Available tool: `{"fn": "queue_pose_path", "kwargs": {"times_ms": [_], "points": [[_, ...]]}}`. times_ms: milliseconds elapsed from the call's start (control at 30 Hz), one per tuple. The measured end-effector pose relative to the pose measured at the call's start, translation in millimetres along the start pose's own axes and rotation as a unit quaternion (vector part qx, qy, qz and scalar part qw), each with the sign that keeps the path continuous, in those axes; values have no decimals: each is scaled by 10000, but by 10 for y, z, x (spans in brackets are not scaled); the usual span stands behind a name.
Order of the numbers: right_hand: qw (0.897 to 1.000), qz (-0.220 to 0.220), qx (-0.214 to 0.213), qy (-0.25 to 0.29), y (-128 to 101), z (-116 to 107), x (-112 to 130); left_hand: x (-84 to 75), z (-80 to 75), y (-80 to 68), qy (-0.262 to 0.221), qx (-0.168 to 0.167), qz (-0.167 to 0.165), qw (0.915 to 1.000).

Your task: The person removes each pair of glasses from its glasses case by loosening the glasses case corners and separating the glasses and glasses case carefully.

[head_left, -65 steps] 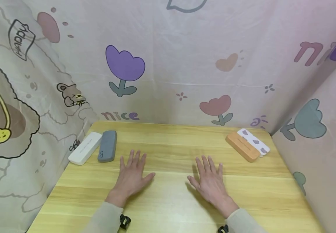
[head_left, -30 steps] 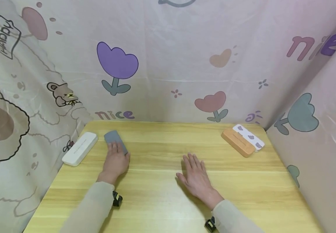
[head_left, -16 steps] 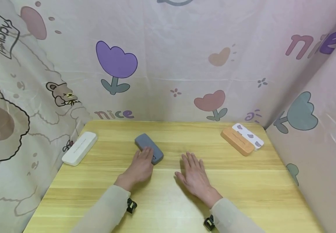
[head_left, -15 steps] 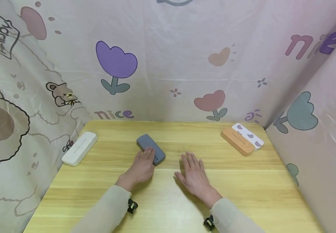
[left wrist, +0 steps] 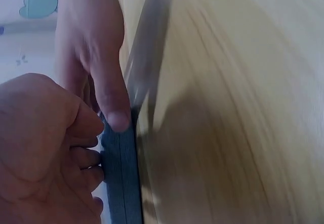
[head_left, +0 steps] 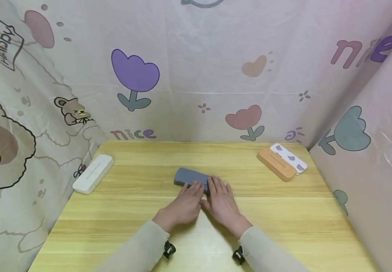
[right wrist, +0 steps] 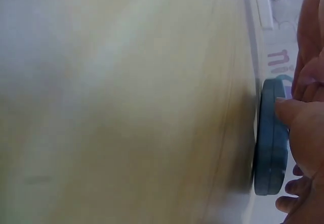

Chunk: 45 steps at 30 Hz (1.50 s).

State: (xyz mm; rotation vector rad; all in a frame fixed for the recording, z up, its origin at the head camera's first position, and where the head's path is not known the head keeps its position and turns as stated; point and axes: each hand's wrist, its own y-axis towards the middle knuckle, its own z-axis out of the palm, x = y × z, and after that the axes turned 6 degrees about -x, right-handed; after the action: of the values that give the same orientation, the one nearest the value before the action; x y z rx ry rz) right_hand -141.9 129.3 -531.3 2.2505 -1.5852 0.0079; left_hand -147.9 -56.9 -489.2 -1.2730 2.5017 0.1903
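A grey oblong case (head_left: pixel 189 176) lies flat on the middle of the wooden table (head_left: pixel 284 219). Both hands grip its right end. My left hand (head_left: pixel 191 190) has its fingers over the top of the case. My right hand (head_left: pixel 216 189) covers the end beside it. In the left wrist view my left hand (left wrist: pixel 88 155) curls its fingers against the case (left wrist: pixel 120 178), and the other hand's thumb (left wrist: pixel 112 100) presses on the case's edge. In the right wrist view my right hand (right wrist: pixel 296 148) pinches the case (right wrist: pixel 269 143) between thumb and fingers.
A white case (head_left: pixel 93 173) lies at the table's left edge. An orange case (head_left: pixel 276 164) and a white case with purple patches (head_left: pixel 292 159) lie side by side at the back right. Printed cloth walls close in the table on three sides.
My left hand has slid the grey case from the back left, beside the white case, to the table's middle and turned it. My right hand has moved left onto its end.
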Motion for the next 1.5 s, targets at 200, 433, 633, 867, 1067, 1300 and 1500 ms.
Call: {"fn": "queue_pose_path", "kwargs": {"times_ms": [200,433,633,867,1067,1300,1500], "points": [[9997,-194,-114,-54,114,26,-78,1,6,-16,-82,-297,137,9994],[9966,-487,-664,72,211,16,-197,247,-22,-63,-273,-1629,-439,9853],[9968,-603,-458,274,209,-8,-229,555,-52,-130,-660,-1741,-1023,9772],[9959,-405,306,752,181,-29,-290,880,-49,-185,-1088,-1033,-1186,9815],[9894,-277,856,1144,210,-70,-337,929,-51,-202,-1723,-881,-1398,9711],[9845,-248,1089,1354,199,-79,-353,944,26,-233,-1927,-930,-1469,9657],[9858,-366,965,1323,180,-90,-335,950,42,-262,-1365,-891,-1121,9802]]}}
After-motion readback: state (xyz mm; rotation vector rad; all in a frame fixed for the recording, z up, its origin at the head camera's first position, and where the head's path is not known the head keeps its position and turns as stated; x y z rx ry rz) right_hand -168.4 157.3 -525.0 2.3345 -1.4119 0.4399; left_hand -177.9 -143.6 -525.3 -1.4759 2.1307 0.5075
